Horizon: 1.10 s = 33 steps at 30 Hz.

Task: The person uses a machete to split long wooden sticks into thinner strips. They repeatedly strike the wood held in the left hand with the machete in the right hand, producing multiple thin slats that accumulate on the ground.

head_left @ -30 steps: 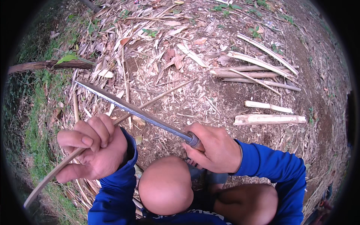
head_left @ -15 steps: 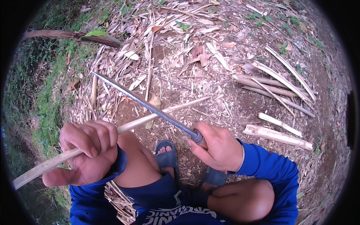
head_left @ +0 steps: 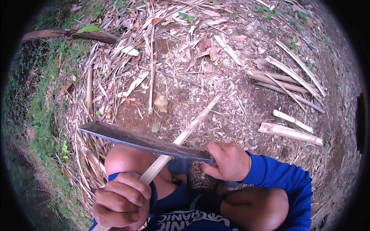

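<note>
My left hand (head_left: 120,200) is closed round a long pale wooden strip (head_left: 188,130), low at the left beside my bent knee. The strip slants up and away to the right, its far end tapering to a point over the ground. My right hand (head_left: 227,161) grips the handle of a machete (head_left: 144,143), most of the handle being hidden in the fist. The dark, broad blade reaches leftward from that hand and crosses over the strip. Whether blade and strip touch I cannot tell.
Several split wood pieces and sticks (head_left: 287,86) lie at the right, with two shorter pale pieces (head_left: 291,133) nearer me. Shavings and dry leaves (head_left: 162,102) litter the ground. A dark branch (head_left: 69,35) lies far left, by green undergrowth (head_left: 48,111).
My left hand has moved down and to the right, closing its fingers round the strip, which now slants more steeply. The machete has turned its broad side into view, and its tip has dropped.
</note>
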Available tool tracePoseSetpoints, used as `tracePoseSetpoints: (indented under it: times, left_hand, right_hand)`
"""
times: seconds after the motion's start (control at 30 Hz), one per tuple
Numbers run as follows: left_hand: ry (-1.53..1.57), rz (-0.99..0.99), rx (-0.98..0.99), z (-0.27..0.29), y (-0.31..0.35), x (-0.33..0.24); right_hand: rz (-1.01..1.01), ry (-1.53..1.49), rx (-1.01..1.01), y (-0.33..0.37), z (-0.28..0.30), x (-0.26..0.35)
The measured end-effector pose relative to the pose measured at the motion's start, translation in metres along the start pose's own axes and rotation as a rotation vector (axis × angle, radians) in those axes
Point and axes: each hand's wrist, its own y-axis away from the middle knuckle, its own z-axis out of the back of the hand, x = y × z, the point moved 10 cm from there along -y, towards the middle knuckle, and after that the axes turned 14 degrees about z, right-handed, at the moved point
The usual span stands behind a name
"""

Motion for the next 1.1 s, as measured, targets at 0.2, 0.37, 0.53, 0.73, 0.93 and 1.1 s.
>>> tracePoseSetpoints:
  times: [0.2,0.37,0.53,0.73,0.93,1.1]
  left_hand:
    - [-0.04,0.068,-0.085,0.034,0.005,0.003]
    - [0.061,0.144,-0.064,0.05,-0.015,0.012]
    - [0.068,0.15,0.021,0.033,-0.013,0.01]
    - [0.026,0.129,-0.002,0.035,-0.002,0.009]
    - [0.007,0.177,-0.018,0.035,-0.005,0.012]
    - [0.035,0.136,-0.031,0.035,-0.005,0.013]
  right_hand:
    - [-0.042,0.103,0.088,-0.026,-0.004,0.011]
    - [-0.176,0.121,0.063,-0.023,-0.002,-0.025]
    - [-0.124,0.11,0.054,-0.024,-0.005,-0.01]
    - [-0.14,0.144,0.103,-0.021,-0.004,-0.011]
    - [-0.265,0.178,0.069,-0.006,-0.003,-0.048]
    - [-0.091,0.229,0.06,-0.008,0.001,-0.02]
